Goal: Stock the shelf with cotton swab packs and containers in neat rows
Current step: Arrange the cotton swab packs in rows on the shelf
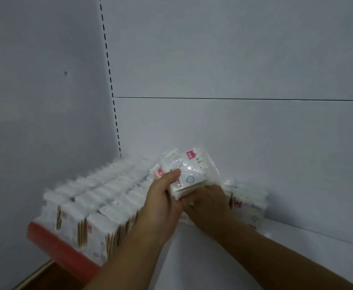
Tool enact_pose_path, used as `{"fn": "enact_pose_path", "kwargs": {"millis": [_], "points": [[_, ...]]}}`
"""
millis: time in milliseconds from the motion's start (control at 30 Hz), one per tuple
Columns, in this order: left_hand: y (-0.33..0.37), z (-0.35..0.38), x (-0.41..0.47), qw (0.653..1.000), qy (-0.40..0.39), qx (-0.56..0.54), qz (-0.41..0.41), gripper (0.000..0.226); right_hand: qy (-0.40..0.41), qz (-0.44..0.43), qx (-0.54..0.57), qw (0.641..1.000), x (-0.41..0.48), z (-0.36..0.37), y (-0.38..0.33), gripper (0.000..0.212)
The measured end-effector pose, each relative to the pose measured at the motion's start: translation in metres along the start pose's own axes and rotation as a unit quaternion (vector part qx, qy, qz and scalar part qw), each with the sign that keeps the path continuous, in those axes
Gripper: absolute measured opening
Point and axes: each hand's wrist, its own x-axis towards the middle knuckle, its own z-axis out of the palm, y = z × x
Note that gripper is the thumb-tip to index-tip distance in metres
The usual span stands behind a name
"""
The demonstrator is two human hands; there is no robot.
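Though its label [190, 154] blurs — swab pack [192, 174] clasped in left hand [163, 199], right hand [209, 206] fingers [200, 190].

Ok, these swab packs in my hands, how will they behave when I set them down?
Probably slippery: the held swab packs are in glossy clear film and fanned apart between the left hand and right hand. Likely light, since several are held at once; the sticks should keep them stiff. On edge they may topple unless leaned against the stocked rows.
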Motion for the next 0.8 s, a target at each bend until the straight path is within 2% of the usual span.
{"fn": "enact_pose_path", "kwargs": {"millis": [33,100,167,300,433,533,600,667,733,800], "points": [[0.001,0.001,0.012,1.0,-0.017,-0.009,-0.006,0.044,0.027,0.011,-0.031,0.999,0.004,0.005,0.0,0.044],[-0.005,0.002,0.032,0.998,-0.033,-0.037,-0.028,0.038,0.049,0.022,-0.065,0.996,0.01,0.015,0.002,0.039],[-0.016,-0.003,0.044,0.996,-0.031,-0.066,-0.06,0.031,0.087,-0.011,-0.066,0.994,0.007,0.021,0.008,0.04],[-0.029,-0.019,0.047,0.985,-0.06,-0.11,-0.121,0.022,0.094,-0.058,-0.045,0.993,-0.011,0.019,0.019,0.035],[-0.028,-0.022,0.044,0.976,-0.088,-0.103,-0.168,0.047,0.113,-0.06,-0.018,0.992,-0.024,0.009,0.021,0.042],[-0.027,-0.024,0.043,0.975,-0.11,-0.112,-0.156,0.07,0.119,-0.023,0.095,0.988,-0.008,-0.017,0.024,0.033],[-0.028,-0.027,0.044,0.978,-0.107,-0.118,-0.135,0.071,0.089,0.06,0.159,0.981,0.006,-0.043,0.031,0.032],[-0.031,-0.03,0.047,0.982,-0.103,-0.097,-0.123,0.067,0.03,0.152,0.267,0.951,0.017,-0.066,0.042,0.032],[-0.035,-0.033,0.049,0.985,-0.1,-0.064,-0.122,0.066,-0.043,0.169,0.34,0.924,0.024,-0.083,0.047,0.033],[-0.038,-0.035,0.049,0.986,-0.094,-0.03,-0.132,0.067,-0.114,0.136,0.292,0.94,0.024,-0.088,0.047,0.037]]}}
